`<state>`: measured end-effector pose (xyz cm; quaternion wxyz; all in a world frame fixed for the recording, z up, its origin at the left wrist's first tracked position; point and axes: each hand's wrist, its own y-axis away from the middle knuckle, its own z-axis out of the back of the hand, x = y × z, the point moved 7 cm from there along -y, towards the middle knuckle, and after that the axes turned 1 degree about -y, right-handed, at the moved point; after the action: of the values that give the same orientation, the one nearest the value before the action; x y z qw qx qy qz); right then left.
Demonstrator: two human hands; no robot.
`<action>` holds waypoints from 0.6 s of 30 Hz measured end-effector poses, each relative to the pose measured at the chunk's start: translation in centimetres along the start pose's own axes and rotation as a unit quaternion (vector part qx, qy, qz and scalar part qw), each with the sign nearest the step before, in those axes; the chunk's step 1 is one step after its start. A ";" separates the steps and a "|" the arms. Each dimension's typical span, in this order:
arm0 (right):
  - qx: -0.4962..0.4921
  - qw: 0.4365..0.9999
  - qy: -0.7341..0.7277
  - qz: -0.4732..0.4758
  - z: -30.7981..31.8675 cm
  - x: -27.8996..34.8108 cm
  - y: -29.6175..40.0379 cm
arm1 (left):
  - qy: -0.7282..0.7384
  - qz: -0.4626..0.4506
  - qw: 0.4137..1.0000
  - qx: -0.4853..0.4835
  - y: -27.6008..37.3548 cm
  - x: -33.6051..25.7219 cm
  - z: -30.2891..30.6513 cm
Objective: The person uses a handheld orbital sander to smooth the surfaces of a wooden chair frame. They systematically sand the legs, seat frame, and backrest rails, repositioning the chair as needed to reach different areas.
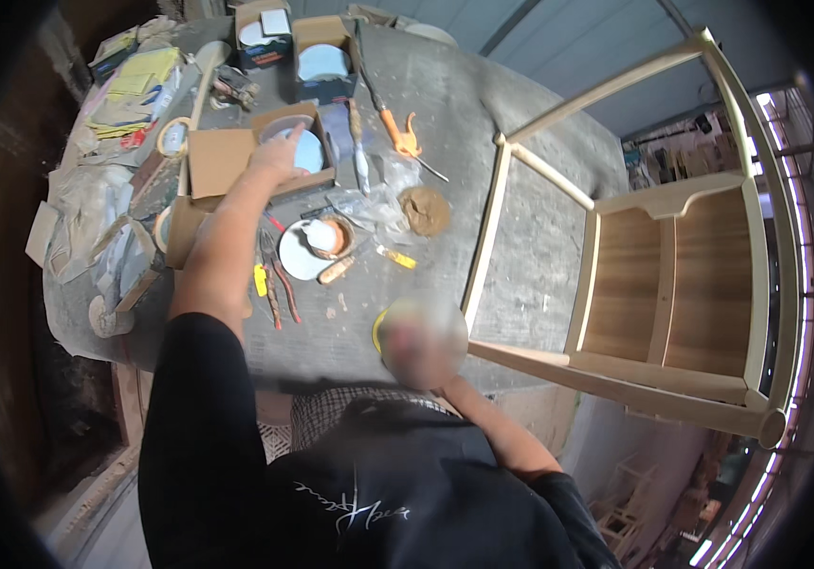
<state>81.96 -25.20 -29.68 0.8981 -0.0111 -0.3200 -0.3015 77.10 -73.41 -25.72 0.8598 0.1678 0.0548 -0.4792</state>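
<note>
My left hand (280, 158) reaches into an open cardboard box (220, 162) of round, light-blue sanding discs (308, 151). Its index finger and thumb are spread over the discs, with a greyish disc at the box's back. Near the bench's front edge, a blurred patch covers most of my right hand (422, 348). A yellow curved edge (378, 331) shows beside that hand; whether I hold it cannot be told. Between the hands lie red-handled pliers (284, 284), a white disc (296, 254), a cup with a white-topped item (336, 238) and a yellow-handled tool (397, 257).
A wooden furniture frame with panels (634, 284) stands on the right of the grey workbench (442, 78). More disc boxes (326, 89) are at the back. An orange-handled tool (401, 135) lies beyond plastic film (371, 206). Gloves and cloths (133, 85) pile up on the left.
</note>
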 end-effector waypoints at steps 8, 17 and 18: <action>-0.028 0.998 -0.007 0.058 -1.7 -0.8 -0.1 | 0.004 -0.096 0.937 -0.335 4.3 0.1 4.3; -0.119 0.989 -0.001 0.082 4.7 5.4 -0.6 | 0.387 0.002 0.824 -0.414 23.3 -5.3 1.3; -0.097 0.993 -0.009 0.071 5.0 6.1 0.0 | 0.404 -0.001 0.838 -0.367 24.9 -5.3 -1.8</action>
<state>82.86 -27.41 -22.18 0.9089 -0.1238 -0.2957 -0.2668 95.38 -56.43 -20.17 0.7593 0.0186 0.5692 -0.3148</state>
